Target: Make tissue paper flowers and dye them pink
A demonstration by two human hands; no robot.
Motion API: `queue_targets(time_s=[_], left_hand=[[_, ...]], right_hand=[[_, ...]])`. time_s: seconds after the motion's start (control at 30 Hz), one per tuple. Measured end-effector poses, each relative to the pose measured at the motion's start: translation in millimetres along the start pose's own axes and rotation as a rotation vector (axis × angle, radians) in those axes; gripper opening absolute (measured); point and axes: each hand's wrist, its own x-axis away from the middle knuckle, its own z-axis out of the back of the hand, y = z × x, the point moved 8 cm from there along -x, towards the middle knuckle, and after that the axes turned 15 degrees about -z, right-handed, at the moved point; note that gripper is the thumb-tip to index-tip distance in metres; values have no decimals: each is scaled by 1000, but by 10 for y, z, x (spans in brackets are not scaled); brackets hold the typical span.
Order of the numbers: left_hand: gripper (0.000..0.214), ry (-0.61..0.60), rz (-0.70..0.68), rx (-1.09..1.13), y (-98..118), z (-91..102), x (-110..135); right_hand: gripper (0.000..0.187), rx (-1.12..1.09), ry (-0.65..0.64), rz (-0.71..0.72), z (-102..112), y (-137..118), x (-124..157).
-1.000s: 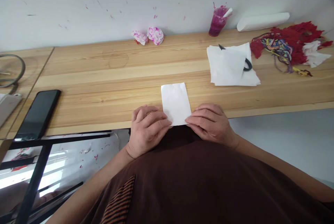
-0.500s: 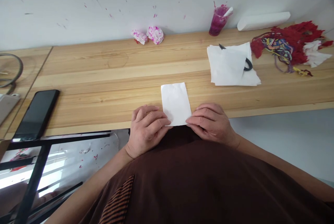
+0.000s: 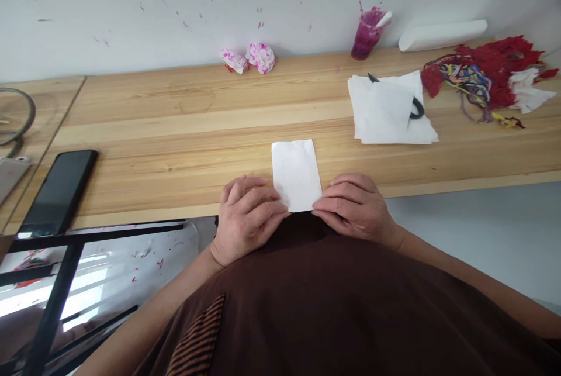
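A folded white paper napkin (image 3: 297, 172) lies at the near edge of the wooden table (image 3: 175, 130). My left hand (image 3: 246, 215) pinches its near left corner with curled fingers. My right hand (image 3: 354, 206) pinches the near right corner the same way. Both hands rest at the table's front edge, just above my brown shirt.
A stack of white napkins (image 3: 388, 111) with black scissors (image 3: 415, 108) under it lies to the right. Red and coloured yarn (image 3: 486, 75) sits at far right. A pink-stained cup (image 3: 367, 34) and two pink-dyed paper balls (image 3: 249, 60) stand by the wall. A black phone (image 3: 59, 192) lies at left.
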Motion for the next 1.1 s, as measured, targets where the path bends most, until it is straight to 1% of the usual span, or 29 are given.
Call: queue_targets(time_s=[0.37, 0.57, 0.93, 1.1], left_hand=[[17, 33, -10, -27, 15, 28, 1], [14, 49, 8, -44, 11, 34, -1], [25, 46, -3, -86, 29, 12, 4], [26, 50, 1, -116, 32, 6, -18]], right_hand=[[18, 31, 19, -8, 0, 4, 29], [18, 59, 24, -12, 2, -4, 23], [23, 69, 22, -39, -12, -17, -2], [23, 70, 17, -85, -25, 6, -4]])
